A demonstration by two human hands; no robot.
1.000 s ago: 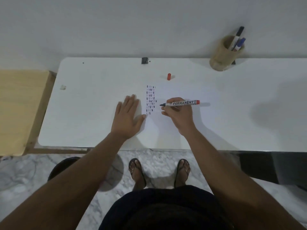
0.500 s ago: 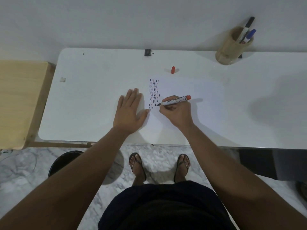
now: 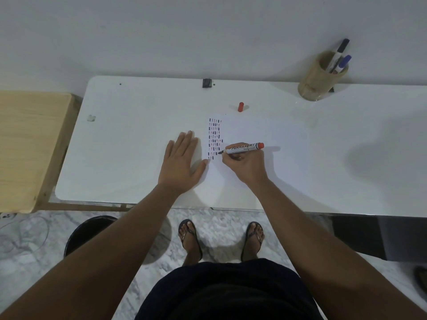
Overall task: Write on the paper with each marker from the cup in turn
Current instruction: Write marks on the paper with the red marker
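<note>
A white sheet of paper lies on the white table, with rows of short red, blue and black strokes down its left side. My right hand grips an uncapped red permanent marker, its tip touching the paper just right of the lower strokes. My left hand rests flat, fingers apart, on the paper's left edge. The red cap stands beyond the paper. A bamboo cup at the back right holds a black marker and a blue marker.
A small black clip-like object sits at the table's back edge and a small white scrap at the left. A wooden bench adjoins the table on the left. A dark bin stands below on the marble floor.
The marker has tilted and its tip has come down and left onto the paper beside the lower strokes. My left hand stays flat on the paper.
</note>
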